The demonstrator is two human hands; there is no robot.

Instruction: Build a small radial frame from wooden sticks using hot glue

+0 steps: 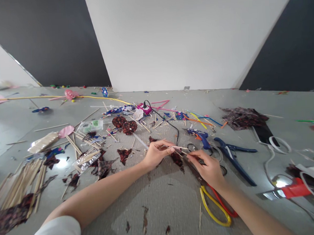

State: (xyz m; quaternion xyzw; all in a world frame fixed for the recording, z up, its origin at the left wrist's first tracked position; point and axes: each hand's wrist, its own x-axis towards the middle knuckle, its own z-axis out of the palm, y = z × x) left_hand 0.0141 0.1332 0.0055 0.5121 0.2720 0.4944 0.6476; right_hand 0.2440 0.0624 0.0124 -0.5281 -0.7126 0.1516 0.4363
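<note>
My left hand (159, 153) pinches a thin wooden stick (181, 148) between thumb and fingers, just in front of the middle of the floor. The fingers of my right hand (209, 166) are closed on a second thin stick (184, 152), whose tip meets the first one near my left fingertips. Under the hands lies a dark red patterned fabric scrap (177, 161). Scissors with yellow and red handles (216, 222) lie below my right wrist, their blades partly hidden. A blue glue gun (204, 139) and blue-handled cutters (235, 162) are beyond and right of that hand.
Two round dark red fabric flowers (129, 127) lie ahead, near a pink power socket (145, 109) with a black cable. Bundled wooden sticks (22, 184) and scraps cover the left. At right are crumpled fabric (242, 117), a phone (266, 135) and a red-handled tool (295, 188).
</note>
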